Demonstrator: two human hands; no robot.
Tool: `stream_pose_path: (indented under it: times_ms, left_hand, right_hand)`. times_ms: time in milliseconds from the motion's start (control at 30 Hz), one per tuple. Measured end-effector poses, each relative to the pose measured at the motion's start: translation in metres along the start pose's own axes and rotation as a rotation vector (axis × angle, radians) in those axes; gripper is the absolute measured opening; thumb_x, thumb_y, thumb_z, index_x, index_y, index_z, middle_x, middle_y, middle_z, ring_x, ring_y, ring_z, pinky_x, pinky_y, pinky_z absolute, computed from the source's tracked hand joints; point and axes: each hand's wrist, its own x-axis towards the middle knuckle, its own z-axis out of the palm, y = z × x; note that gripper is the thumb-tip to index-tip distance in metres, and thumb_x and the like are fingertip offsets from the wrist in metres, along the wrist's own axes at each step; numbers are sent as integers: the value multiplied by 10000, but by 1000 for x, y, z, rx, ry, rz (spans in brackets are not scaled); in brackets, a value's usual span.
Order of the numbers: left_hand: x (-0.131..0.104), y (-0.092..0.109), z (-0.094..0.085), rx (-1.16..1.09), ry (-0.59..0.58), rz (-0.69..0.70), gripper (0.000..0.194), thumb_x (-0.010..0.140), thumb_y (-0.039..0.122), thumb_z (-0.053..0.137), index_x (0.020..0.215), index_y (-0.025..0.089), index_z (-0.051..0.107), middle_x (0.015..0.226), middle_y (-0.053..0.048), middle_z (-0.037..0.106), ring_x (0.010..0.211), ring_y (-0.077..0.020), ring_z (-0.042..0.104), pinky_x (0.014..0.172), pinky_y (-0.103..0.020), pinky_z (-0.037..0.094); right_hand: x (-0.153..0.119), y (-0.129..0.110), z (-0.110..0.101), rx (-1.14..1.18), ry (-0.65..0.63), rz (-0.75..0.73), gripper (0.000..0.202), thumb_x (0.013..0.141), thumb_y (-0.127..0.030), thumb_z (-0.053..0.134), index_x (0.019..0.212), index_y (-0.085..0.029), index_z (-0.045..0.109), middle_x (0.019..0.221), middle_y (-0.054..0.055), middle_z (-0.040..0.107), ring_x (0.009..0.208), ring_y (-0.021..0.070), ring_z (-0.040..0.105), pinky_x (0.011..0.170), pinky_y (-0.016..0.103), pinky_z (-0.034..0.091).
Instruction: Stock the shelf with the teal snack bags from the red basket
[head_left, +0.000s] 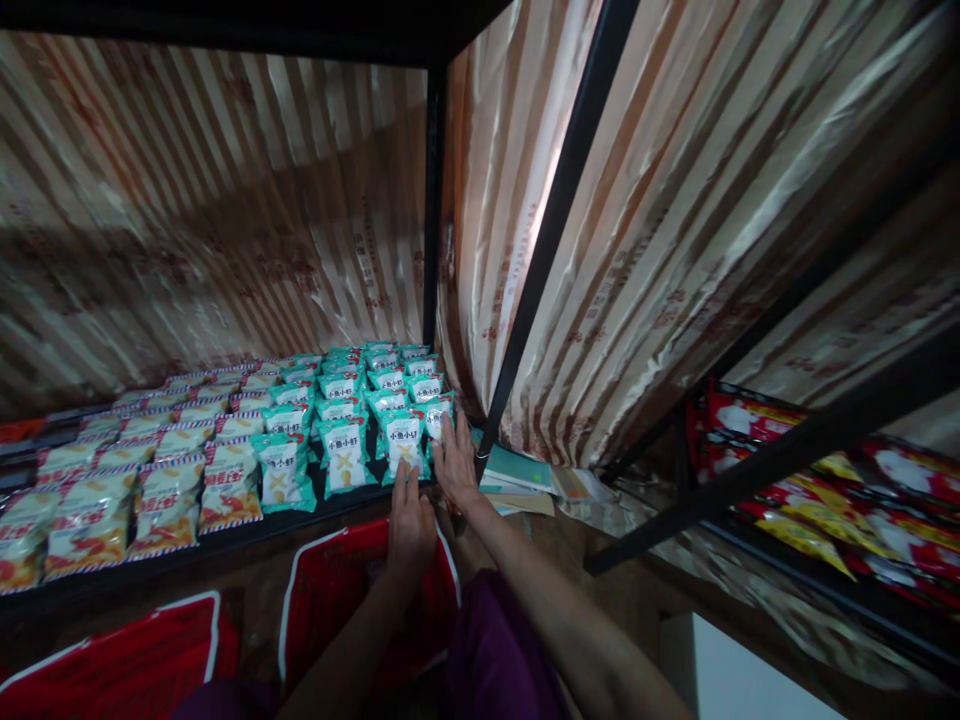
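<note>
Rows of teal-and-white snack bags (345, 455) stand upright at the right end of a low black shelf (322, 508). My left hand (411, 525) is at the shelf's front edge, its fingers stretched against the lower front of the end row's snack bag (406, 432). Just right of it, my right hand (455, 466) has its fingers spread against the side of a snack bag (435, 412) at the row's right end. Neither hand is wrapped round a bag. Cream-and-orange snack bags (231, 485) fill the shelf to the left.
Below the shelf are a red basket (319, 585) with a white rim and another red basket (150, 655). A black post (525, 310) rises beside my right hand. Books (517, 468) lie behind it. Red-and-yellow packets (795, 500) fill a right-hand shelf, above a white box (742, 670).
</note>
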Motion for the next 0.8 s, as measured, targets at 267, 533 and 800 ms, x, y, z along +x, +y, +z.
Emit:
stream_pose_path:
  times_ms: [267,533,800]
  left_hand:
    - [45,21,-11,-121,3,-124,460,915,294,312,1326,137,447,1461,-107,394,1363,-192,338,1135,-368,280]
    - [97,46,18,-184,-58,-182,504,813,224,477,1314,170,471,1461,-85,401,1362,-212,342,1117,-372,310]
    - [74,59,32,-143,59,-290,471,900,313,335,1314,115,441,1460,-142,386,1371,-219,323,1155,-405,221]
  right_hand:
    - [-19,-3,-43,317,48,-103,459,977,-329,238,1327,-156,480,1345,121,521,1267,193,462,1061,401,381]
    - [-23,16,-57,393,40,-37,422,966,-359,304,1278,-161,507,1282,128,560,1215,202,505,1029,391,410]
    - [36,7,-16,409,27,157,530,957,-405,225,1407,-155,348,1493,118,314,1395,200,258,1119,420,269]
